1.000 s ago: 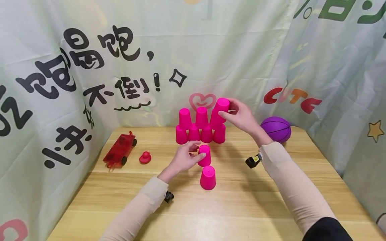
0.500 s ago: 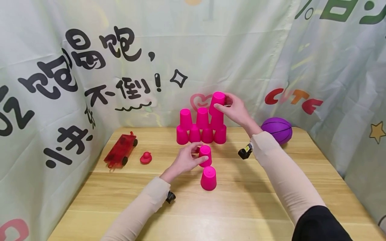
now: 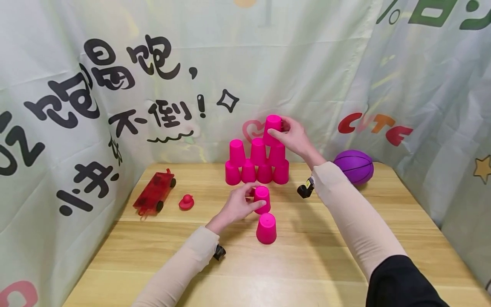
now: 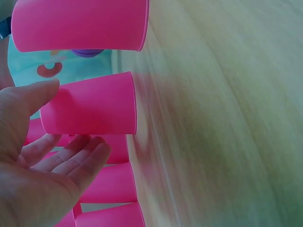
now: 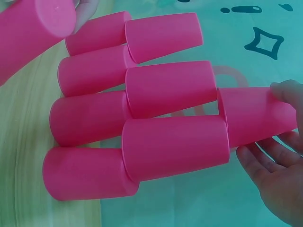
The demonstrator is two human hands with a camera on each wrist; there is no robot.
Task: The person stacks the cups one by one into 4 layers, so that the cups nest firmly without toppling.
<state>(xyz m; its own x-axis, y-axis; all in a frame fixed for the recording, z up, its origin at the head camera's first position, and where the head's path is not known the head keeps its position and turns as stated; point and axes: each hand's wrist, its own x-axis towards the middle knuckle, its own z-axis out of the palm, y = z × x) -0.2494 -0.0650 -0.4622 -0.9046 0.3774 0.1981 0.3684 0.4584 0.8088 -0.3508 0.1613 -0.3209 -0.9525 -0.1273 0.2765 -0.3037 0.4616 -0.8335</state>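
Note:
Upside-down pink cups stand in a stack at the back of the table, a row of several below and three cups [image 3: 236, 153] above. My right hand [image 3: 294, 137] pinches another upside-down cup [image 5: 251, 116] between thumb and fingers. In the right wrist view its rim meets the bases of the middle and right cups of the upper row. My left hand [image 3: 238, 204] curves round a pink cup [image 4: 94, 106] standing on the table before the stack, thumb on one side and fingers on the other. One more cup [image 3: 266, 228] stands nearer the front, untouched.
A red toy car [image 3: 156, 192] and a small red rubber duck [image 3: 186, 202] are on the left of the wooden table [image 3: 307, 273]. A purple ball [image 3: 353, 167] lies at the back right. Printed cloth [image 3: 299, 64] hangs behind.
My right hand has lifted away from the upper row's right cup with another cup, then moved left and brought it over the upper row. The left hand has closed slightly round its cup.

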